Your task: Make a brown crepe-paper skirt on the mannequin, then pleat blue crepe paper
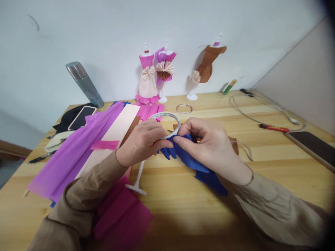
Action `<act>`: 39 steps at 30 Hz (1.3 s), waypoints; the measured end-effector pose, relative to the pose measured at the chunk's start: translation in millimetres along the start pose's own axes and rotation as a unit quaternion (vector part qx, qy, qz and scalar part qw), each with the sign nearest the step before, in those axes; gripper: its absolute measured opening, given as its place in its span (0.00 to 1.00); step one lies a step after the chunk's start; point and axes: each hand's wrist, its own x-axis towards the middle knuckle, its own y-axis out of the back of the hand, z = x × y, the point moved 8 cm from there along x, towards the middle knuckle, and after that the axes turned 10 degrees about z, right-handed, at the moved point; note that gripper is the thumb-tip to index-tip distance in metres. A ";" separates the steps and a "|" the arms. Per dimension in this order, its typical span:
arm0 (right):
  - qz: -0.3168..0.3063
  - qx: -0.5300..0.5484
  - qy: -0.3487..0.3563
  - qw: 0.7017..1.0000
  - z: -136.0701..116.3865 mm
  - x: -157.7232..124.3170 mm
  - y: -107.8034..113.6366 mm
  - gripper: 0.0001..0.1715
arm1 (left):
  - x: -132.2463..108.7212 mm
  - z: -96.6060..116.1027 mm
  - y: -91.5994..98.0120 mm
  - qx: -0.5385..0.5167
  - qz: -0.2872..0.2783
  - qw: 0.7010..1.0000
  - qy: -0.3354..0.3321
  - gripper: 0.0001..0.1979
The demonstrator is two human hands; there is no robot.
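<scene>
My left hand [143, 141] is closed on a roll of tape [178, 122] with a white core, tilted up over the middle of the table. My right hand [213, 146] pinches at the roll's near right edge, thumb and forefinger at the top of a gathered strip of blue crepe paper [188, 153]. Whether a tape end lies between those fingertips is hidden. More blue paper [211, 181] hangs below my right palm. Under my left hand a white stand [135, 189] shows its foot and stem; its upper part is covered.
Purple crepe paper [78, 153], cream paper [121, 122] and magenta paper [123, 212] lie at left. Small dressed mannequins [148, 82] stand along the wall, beside a leaning flask [86, 85]. A bracelet [184, 108], a red-handled tool [274, 128], a cable [232, 108] and a phone [314, 148] lie rightward.
</scene>
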 end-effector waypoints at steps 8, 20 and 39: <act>0.002 0.021 -0.031 0.999 4.4 1.5 -2.7 0.11 | -0.8 1.3 -1.4 -0.002 0.004 1.000 -0.005 0.16; -0.030 0.027 -0.030 0.999 12.5 9.2 -4.7 0.13 | 1.6 -7.6 1.5 -0.055 -0.001 0.998 0.032 0.17; -0.111 0.068 -0.002 0.991 -2.3 1.9 -7.1 0.06 | -0.4 -11.7 -2.2 -0.067 -0.021 0.997 0.042 0.18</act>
